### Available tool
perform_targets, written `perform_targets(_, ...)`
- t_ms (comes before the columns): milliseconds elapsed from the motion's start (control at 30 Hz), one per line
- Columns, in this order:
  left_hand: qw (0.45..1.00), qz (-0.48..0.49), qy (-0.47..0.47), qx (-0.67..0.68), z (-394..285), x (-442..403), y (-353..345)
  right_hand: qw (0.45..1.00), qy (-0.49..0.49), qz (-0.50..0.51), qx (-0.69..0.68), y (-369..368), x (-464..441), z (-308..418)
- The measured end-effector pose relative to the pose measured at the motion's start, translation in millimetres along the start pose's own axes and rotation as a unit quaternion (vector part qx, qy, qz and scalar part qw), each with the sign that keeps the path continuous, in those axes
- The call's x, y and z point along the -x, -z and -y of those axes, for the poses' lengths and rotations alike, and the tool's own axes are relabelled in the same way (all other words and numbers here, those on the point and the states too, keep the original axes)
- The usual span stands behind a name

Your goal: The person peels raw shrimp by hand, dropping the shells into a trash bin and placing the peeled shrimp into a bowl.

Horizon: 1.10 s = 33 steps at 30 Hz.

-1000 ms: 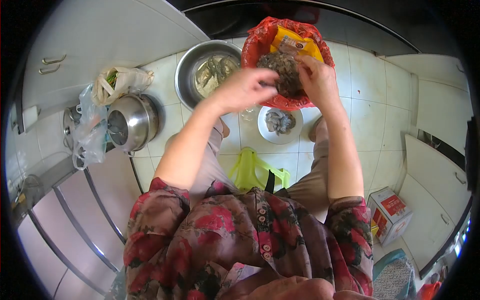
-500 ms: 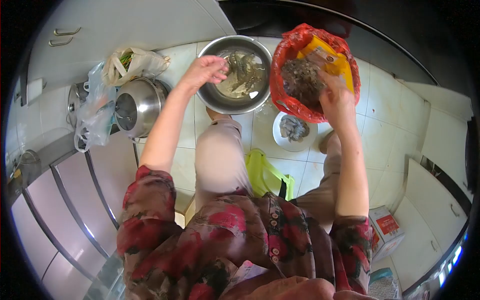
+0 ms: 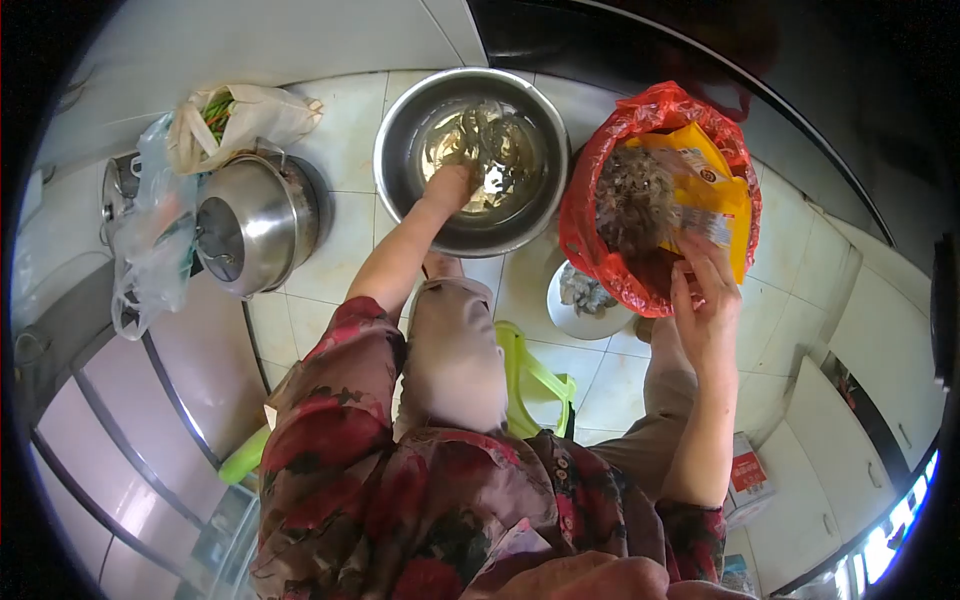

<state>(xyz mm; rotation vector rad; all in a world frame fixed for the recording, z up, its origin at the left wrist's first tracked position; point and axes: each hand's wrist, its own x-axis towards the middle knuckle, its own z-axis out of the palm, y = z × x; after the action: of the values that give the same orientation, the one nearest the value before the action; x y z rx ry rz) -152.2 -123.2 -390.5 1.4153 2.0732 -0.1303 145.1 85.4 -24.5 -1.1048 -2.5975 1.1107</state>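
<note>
Shrimp (image 3: 494, 137) roughly lengthwise away from wearer, left hand (image 3: 453, 186) grip unclear, right hand (image 3: 708, 283) grip slightly apart

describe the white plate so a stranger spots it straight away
On the pale tiled floor, find the round container lined with red plastic. Past its near edge peeks the round white plate of greyish shrimp, far smaller than the round silvery metal basin.

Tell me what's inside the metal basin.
In the metal basin: water, several dark shrimp and the left hand, down by the shrimp. The hand covers whatever lies directly beneath it, so whether it grips anything can't be seen.
</note>
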Motion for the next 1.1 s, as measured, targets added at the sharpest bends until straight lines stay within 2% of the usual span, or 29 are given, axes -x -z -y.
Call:
perform_targets(33, 0.994, -0.069, 0.042, 0.067, -41, 31, 47, 1.000, 0.001, 0.001, -0.001, -1, -1, 0)
perform_targets(133, 0.997, 0.025, 0.066, 0.012, -53, 30, 41, 0.999, 0.002, 0.015, 0.030, -5, -4, -2)
perform_targets(167, 0.997, 0.027, 0.064, 0.016, -53, 28, 43, 0.999, -0.001, 0.017, 0.033, -6, -6, -2)
perform_targets(233, 0.995, 0.092, 0.018, -0.023, -44, 27, 43, 0.999, 0.000, 0.022, 0.038, -9, -8, -1)
perform_targets(333, 0.992, 0.102, 0.072, -0.007, -39, 24, 44, 0.999, -0.034, 0.039, 0.016, -8, -13, 3)
perform_targets(367, 0.991, 0.060, 0.100, 0.067, -36, 29, 44, 0.999, -0.034, 0.038, 0.017, -8, -14, 3)
perform_targets(400, 0.991, 0.058, 0.098, 0.067, -35, 36, 46, 0.999, -0.023, 0.023, 0.026, -8, -16, 1)
perform_targets(467, 0.966, -0.034, 0.117, 0.228, -33, 50, 54, 0.999, -0.011, 0.002, 0.040, -5, -20, -7)
perform_targets(500, 0.967, -0.039, 0.113, 0.227, -32, 55, 60, 0.997, 0.040, -0.025, 0.066, -4, -22, -16)
perform_targets(533, 0.919, -0.022, 0.153, 0.362, -32, 60, 67, 0.990, 0.089, -0.052, 0.093, -1, -23, -21)
perform_targets(567, 0.852, -0.003, 0.188, 0.488, -33, 65, 73, 0.990, 0.091, -0.058, 0.095, 1, -21, -20)
perform_targets(600, 0.766, 0.016, 0.220, 0.604, -35, 72, 80, 0.995, 0.025, -0.068, 0.065, 1, -20, -16)
perform_targets(633, 0.756, -0.001, 0.206, 0.621, -40, 81, 95, 0.996, -0.040, -0.077, 0.032, 2, -19, -14)
perform_targets(767, 0.786, -0.007, 0.174, 0.594, -49, 111, 151, 0.996, -0.034, -0.086, 0.012, 8, -12, -19)
perform_targets(833, 0.885, -0.021, 0.145, 0.442, -57, 124, 176, 0.995, -0.022, -0.098, 0.011, 10, -6, -16)
perform_targets(933, 0.917, -0.051, 0.113, 0.379, -77, 141, 215, 0.994, -0.011, -0.092, 0.052, 16, 2, -25)
perform_targets(967, 0.921, -0.056, 0.109, 0.370, -85, 146, 228, 0.994, 0.019, -0.102, 0.045, 17, 4, -26)
perform_targets(1000, 0.901, -0.068, 0.106, 0.415, -95, 150, 241, 0.992, 0.049, -0.113, 0.039, 20, 6, -27)
perform_targets(1033, 0.879, -0.079, 0.103, 0.458, -105, 154, 254, 0.992, 0.051, -0.113, 0.037, 22, 8, -28)
perform_targets(1067, 0.884, -0.081, 0.100, 0.450, -115, 158, 265, 0.991, 0.051, -0.122, 0.031, 25, 10, -28)
perform_targets(1100, 0.857, -0.081, 0.101, 0.500, -131, 163, 280, 0.989, 0.063, -0.132, 0.023, 28, 12, -27)
